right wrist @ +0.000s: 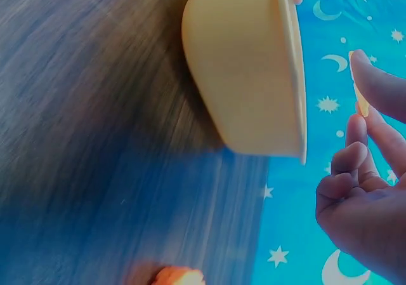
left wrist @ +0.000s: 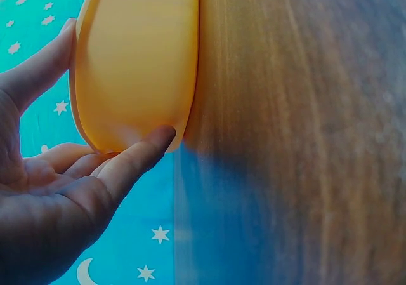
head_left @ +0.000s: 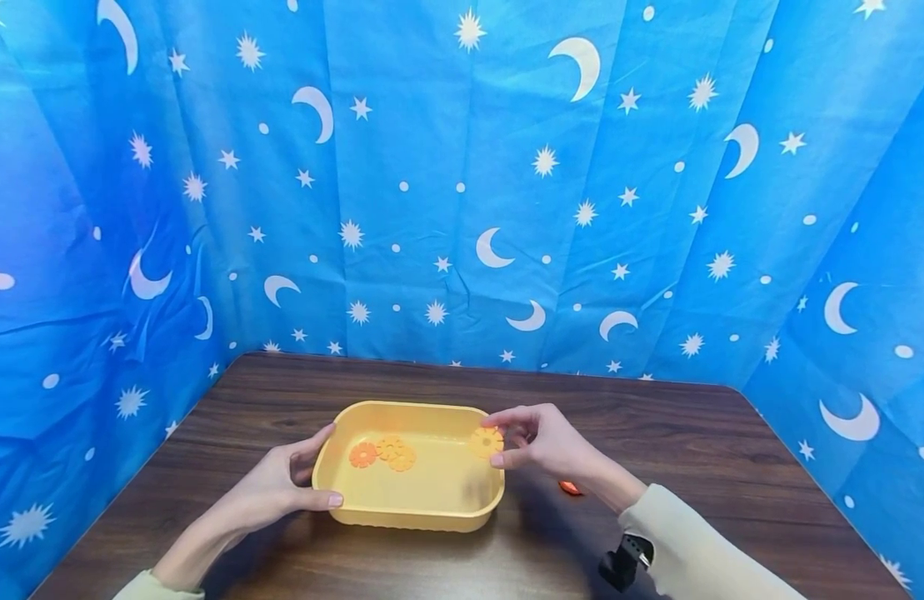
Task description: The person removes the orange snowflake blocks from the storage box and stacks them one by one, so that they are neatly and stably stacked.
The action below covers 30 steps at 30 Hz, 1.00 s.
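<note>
A yellow plastic tub stands on the table. At its left end, my left hand grips the tub, thumb on the near rim and fingers round the far corner. Over the tub's right end, my right hand pinches a yellow notched disc between thumb and fingers. The right wrist view has this disc edge-on, higher than the tub's rim. Inside the tub lie an orange notched disc and two overlapping yellow notched discs, towards the left.
An orange-red piece lies on the dark wooden table, right of the tub and partly under my right forearm. A black band with a small device sits on the right wrist. Blue star-and-moon curtains close off the table's back and sides.
</note>
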Each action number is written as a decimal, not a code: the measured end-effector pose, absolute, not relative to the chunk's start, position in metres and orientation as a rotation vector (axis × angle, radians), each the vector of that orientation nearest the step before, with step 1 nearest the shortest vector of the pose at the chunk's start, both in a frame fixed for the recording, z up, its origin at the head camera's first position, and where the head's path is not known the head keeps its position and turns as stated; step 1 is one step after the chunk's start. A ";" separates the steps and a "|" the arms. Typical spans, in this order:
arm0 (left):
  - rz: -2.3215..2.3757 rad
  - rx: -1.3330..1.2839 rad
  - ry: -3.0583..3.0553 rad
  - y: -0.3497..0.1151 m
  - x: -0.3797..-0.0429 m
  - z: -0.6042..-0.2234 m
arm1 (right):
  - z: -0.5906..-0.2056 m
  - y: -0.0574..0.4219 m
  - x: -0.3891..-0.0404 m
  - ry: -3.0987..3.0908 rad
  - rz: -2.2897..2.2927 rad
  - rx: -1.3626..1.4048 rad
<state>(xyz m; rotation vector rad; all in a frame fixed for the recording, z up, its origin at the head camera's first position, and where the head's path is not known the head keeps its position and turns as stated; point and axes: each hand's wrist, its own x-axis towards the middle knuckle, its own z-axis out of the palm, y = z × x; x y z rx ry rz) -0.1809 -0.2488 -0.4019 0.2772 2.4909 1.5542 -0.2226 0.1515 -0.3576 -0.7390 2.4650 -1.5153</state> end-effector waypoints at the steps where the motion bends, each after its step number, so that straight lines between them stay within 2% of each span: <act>1: 1.554 0.277 2.491 -0.249 -0.181 -0.402 | -0.358 0.154 -0.222 2.458 -1.529 -0.717; 12: 1.556 0.270 2.492 -0.249 -0.181 -0.403 | -0.370 0.183 -0.217 2.417 -1.643 -0.572; 30: 1.610 0.307 2.441 -0.250 -0.182 -0.404 | -0.393 0.239 -0.213 2.543 -1.574 -0.405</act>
